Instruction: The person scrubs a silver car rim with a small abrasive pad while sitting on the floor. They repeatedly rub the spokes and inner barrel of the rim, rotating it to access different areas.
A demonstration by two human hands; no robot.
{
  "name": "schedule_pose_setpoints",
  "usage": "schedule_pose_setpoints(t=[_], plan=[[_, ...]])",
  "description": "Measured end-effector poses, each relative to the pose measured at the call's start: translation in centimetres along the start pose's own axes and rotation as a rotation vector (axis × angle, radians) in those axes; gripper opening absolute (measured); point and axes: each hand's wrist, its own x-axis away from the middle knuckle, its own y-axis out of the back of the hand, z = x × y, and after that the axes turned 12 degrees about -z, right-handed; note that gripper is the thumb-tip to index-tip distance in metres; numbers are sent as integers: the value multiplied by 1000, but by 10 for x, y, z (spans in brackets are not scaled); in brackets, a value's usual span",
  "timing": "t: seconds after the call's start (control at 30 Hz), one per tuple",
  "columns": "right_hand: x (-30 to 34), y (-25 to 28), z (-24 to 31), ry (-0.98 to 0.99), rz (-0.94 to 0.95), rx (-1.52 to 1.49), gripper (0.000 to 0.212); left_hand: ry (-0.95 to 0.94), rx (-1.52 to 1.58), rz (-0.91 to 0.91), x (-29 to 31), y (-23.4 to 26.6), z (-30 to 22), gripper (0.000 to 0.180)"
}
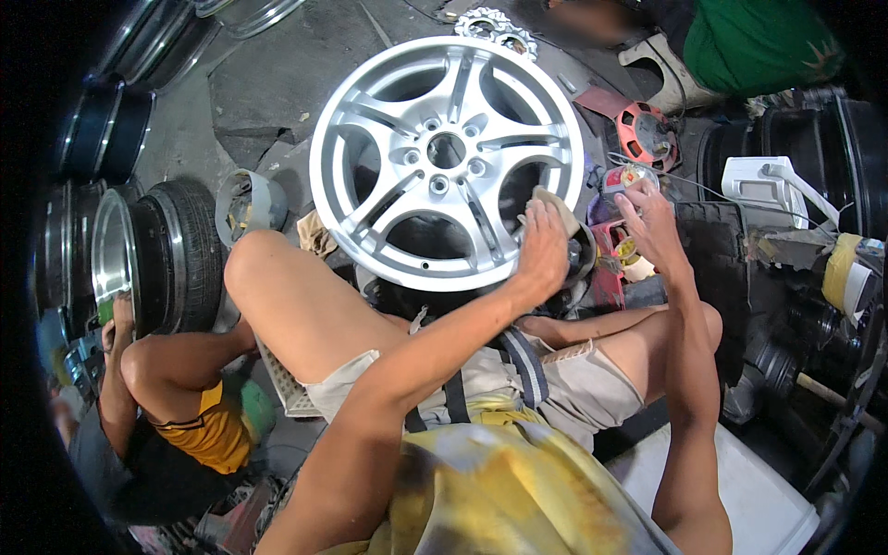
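Observation:
A large silver alloy wheel rim (447, 109) with forked spokes lies face up in front of my knees. My left hand (544, 248) rests at its lower right edge, fingers pressed over a folded tan cloth (575, 222). To the right of the rim, my right hand (655, 222) has its fingers curled at a small can (614, 178) with a red and white label. The fingertips partly cover the can, and its contents are hard to make out. Below that hand stands a red container (606, 268) with small tubs in it.
A grey bucket (242, 208) stands left of the rim, near a tyre (190, 250) and several upright wheels. On the left another person's hand (118, 319) touches a wheel. Someone in green (758, 46) sits at the far right, near a red round tool part (647, 134) and a white box (763, 190).

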Motion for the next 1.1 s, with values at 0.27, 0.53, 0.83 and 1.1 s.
schedule_pose_setpoints(t=[0.27,0.53,0.83,1.1], plan=[[-10,6,-1,37,-67,14,25,-410,-145,-178,-44,6,-4,76],[-10,18,-10,20,-122,54,25,-244,-140,-269,-179,-24,-13,82],[-27,15,-7,18,-124,68,26,-282,-42,-345,-99,-29,-17,80],[-35,-1,25,24,-51,14,26,-358,105,171,45,88,27,84]])
